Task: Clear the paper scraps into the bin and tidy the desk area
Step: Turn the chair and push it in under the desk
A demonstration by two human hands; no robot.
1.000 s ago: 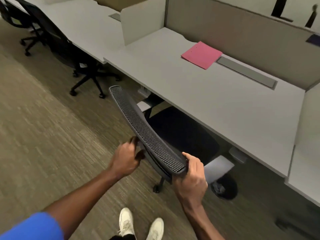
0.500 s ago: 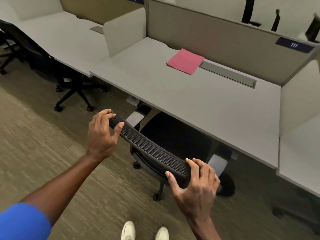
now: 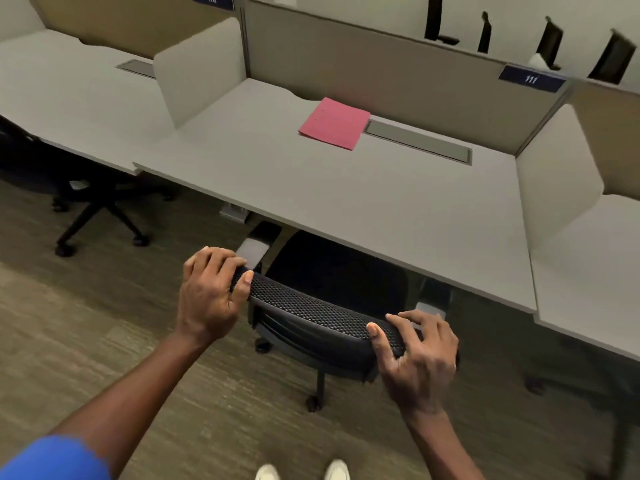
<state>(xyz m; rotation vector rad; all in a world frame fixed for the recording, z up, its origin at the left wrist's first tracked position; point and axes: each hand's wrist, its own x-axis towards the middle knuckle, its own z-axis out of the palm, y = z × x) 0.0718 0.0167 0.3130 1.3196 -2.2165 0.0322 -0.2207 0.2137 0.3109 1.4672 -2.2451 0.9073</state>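
- Both hands grip the chair back (image 3: pixel 311 311): left hand (image 3: pixel 211 292) at one end, right hand (image 3: pixel 420 358) at the other.
- Pushed crooked, an armrest (image 3: pixel 251 251) might knock the worktop (image 3: pixel 346 209) edge.

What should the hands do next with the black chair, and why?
Probably push it a little further under the desk. The left hand and right hand each grip an end of the chair back, and the seat is only partly beneath the desk edge.
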